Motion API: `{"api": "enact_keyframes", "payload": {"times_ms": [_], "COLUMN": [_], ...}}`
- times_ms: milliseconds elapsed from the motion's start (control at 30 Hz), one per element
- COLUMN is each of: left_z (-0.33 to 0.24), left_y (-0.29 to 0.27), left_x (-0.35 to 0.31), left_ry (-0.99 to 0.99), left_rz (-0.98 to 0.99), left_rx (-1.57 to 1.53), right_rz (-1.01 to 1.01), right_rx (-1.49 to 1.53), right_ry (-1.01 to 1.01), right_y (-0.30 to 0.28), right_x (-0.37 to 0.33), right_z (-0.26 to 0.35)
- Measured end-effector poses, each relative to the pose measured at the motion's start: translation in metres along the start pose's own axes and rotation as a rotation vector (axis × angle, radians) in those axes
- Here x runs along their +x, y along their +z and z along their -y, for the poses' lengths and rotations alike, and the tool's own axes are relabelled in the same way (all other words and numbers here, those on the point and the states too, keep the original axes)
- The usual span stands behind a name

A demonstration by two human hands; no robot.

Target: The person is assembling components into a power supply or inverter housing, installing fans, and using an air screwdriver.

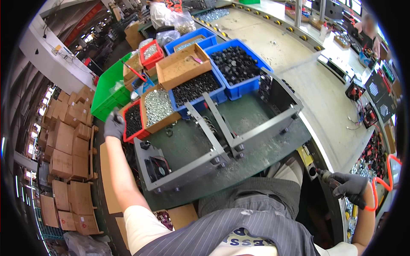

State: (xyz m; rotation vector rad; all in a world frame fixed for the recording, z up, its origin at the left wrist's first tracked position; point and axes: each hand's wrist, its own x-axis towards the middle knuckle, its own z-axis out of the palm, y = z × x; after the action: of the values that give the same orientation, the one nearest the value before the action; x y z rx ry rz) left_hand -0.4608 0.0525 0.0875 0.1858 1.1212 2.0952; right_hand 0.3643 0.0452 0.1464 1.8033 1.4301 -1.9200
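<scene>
My left hand (pixel 114 124), in a grey glove, is beside the left rim of a red bin (pixel 133 120) of small black screws. Its fingers look drawn together, and whatever they may hold is too small to make out. Far to the right, my gloved right hand (pixel 351 186) grips a power screwdriver (pixel 328 176) with a coiled orange air hose (pixel 377 193). Between my hands, two grey metal frames stand on the dark green bench (pixel 188 190): a left frame (pixel 188 170) with a black fan (pixel 158 168) inside, and a right frame (pixel 260 128).
Beyond the frames sit a cardboard box of silver screws (pixel 159 106), a blue bin of black screws (pixel 198 90) and a blue bin of black caps (pixel 237 64). A green crate (pixel 106 91) stands left of them. A conveyor (pixel 316 102) runs along the right, with a co-worker (pixel 368 32) beyond.
</scene>
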Motion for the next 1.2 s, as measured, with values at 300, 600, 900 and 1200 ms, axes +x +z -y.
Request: {"api": "enact_keyframes", "payload": {"times_ms": [300, 600, 900, 1200], "left_z": [0.062, 0.277, 0.338, 0.348], "left_y": [0.148, 0.153, 0.193, 0.209], "left_x": [-0.241, -0.354, -0.352, -0.365], "left_ry": [-0.214, -1.025, -1.055, -0.78], "left_rz": [0.588, 0.62, 0.649, 0.732], "left_rx": [0.291, 0.083, -0.049, 0.333], "right_rz": [-0.031, 0.398, 0.28, 0.187], "right_rx": [0.074, 0.775, 0.501, 0.377], "right_ry": [-0.63, -0.304, -0.708, -0.668], "right_y": [0.074, 0.09, 0.079, 0.062], "right_x": [0.053, 0.137, 0.108, 0.098], "right_z": [-0.029, -0.046, -0.043, -0.044]}}
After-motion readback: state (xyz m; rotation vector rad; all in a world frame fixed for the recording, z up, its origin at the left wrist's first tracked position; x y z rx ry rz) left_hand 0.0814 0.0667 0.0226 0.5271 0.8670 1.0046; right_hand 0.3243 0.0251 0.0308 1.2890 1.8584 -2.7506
